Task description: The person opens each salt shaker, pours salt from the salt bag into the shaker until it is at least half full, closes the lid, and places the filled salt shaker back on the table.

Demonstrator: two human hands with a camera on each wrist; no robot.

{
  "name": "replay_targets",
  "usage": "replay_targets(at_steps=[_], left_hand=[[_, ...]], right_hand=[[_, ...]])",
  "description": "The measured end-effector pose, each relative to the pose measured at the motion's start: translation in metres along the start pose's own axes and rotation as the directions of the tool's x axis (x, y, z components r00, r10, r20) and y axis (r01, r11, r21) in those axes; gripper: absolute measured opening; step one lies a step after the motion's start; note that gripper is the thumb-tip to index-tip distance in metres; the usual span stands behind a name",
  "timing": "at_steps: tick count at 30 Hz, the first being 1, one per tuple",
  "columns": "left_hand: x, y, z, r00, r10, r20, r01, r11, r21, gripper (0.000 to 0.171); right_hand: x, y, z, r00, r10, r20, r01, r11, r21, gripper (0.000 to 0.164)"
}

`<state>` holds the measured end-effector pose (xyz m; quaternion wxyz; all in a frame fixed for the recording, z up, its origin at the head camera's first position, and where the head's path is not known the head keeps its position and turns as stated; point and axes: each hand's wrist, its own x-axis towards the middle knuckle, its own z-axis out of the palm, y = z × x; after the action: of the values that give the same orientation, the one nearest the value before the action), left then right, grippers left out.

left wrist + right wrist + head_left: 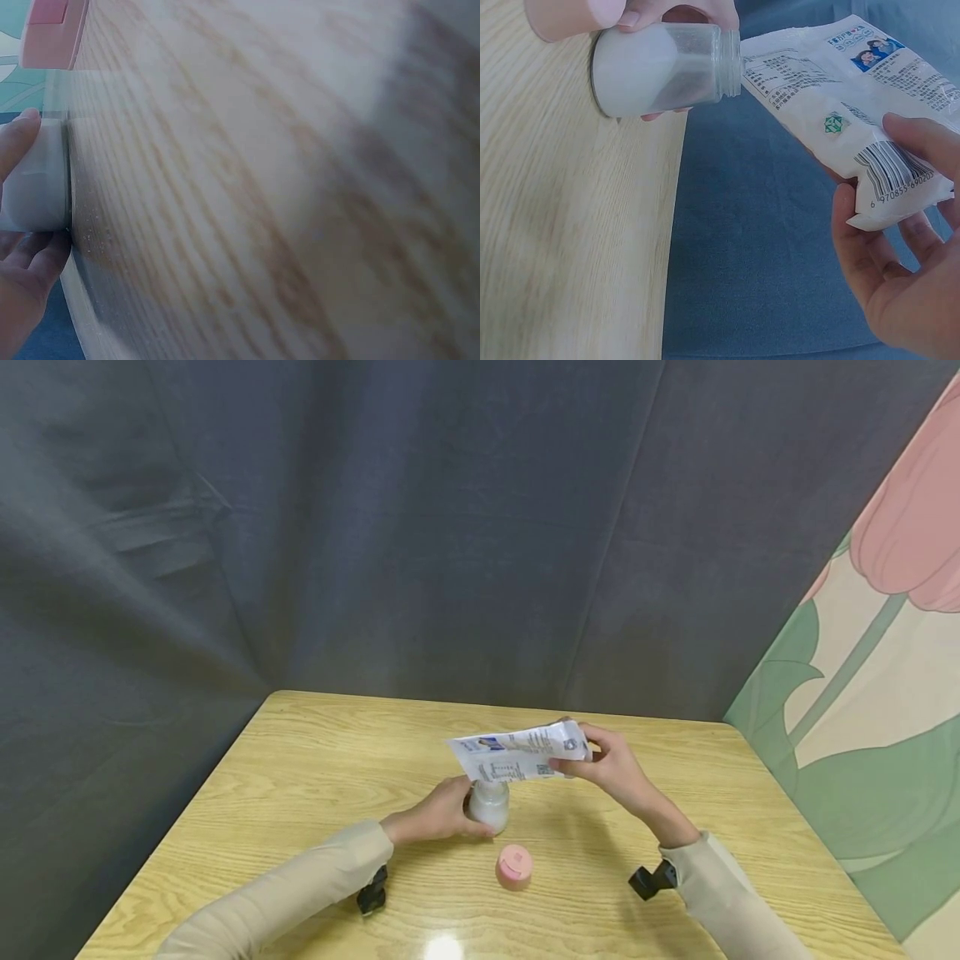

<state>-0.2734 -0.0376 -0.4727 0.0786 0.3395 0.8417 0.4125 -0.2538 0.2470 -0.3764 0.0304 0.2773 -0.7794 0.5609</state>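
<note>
A clear glass jar (656, 67), partly filled with white powder or grains, stands upright on the table. My left hand (442, 810) grips it from the left, thumb and fingers around its lower part. In the right hand (611, 764) is a printed white plastic bag (840, 97), pinched at its barcode end and tilted down to the left. The bag's far corner is at the jar's mouth; whether anything flows from it cannot be made out. On the table in front of the jar sits a pink lid (514, 867), apart from both hands.
The wooden table (315, 760) ends at a dark curtain (450, 527) along the back and left. On the right rises a wall panel (885, 735) with painted tulips. A black wrist camera (652, 880) hangs below the right sleeve.
</note>
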Motion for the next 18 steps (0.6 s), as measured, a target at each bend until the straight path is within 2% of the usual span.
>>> replay_targets(at_steps=[18], left_hand=[[0.0010,-0.0031,0.0003,1.000,0.006,-0.005,-0.006,1.000,-0.002,0.092]], right_hand=[[-0.0018,0.0028,-0.0018,1.000,-0.012,-0.001,0.012,1.000,0.020,0.040]])
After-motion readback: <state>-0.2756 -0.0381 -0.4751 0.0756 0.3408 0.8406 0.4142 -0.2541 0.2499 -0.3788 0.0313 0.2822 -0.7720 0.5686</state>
